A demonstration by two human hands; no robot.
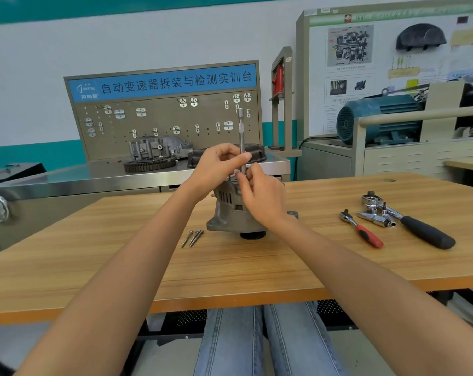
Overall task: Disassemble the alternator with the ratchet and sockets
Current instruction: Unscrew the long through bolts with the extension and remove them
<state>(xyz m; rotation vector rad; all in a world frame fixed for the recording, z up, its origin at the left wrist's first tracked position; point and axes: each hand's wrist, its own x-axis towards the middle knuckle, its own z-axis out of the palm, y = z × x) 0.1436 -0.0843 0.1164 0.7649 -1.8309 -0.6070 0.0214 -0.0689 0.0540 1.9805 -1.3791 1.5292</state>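
A grey alternator [227,213] stands pulley-down in the middle of the wooden table [257,267]. A long steel extension bar [241,137] rises upright from its top. My left hand [216,169] pinches the bar's lower shaft. My right hand [259,194] grips the bar's bottom end just above the housing, hiding the socket and the fastener. Several removed long bolts [193,237] lie on the table left of the alternator.
To the right lie a small red-handled ratchet [361,229], a large black-handled ratchet [417,226] and loose sockets and adapters [376,217]. Behind the table stands a steel bench with a pegboard [164,115], a gearbox housing [156,150] and a blue motor [379,118].
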